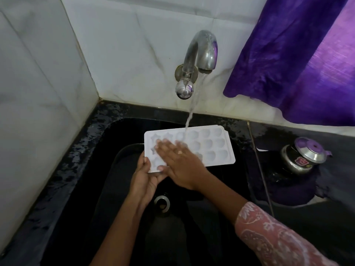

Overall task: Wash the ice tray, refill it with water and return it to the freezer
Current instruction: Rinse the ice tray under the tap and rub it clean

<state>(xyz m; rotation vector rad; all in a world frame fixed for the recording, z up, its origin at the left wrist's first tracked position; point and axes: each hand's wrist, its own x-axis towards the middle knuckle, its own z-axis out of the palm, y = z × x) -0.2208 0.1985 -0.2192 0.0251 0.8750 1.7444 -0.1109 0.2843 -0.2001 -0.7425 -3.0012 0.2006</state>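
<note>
A white ice tray (213, 146) with shell and star shaped cups is held flat over the black sink (107, 169). My left hand (146, 175) grips its near left corner from below. My right hand (178, 160) lies flat on the tray's left half, fingers spread and blurred. Water (192, 108) runs from the steel tap (199, 58) on the wall and lands on the tray's far row, just beyond my right fingers.
The sink drain (162, 203) lies below my hands. A wet black stone counter (288, 135) surrounds the sink. On its right stands a small steel pot with a lid (303, 156). A purple curtain (299, 54) hangs at the upper right. White tiles cover the walls.
</note>
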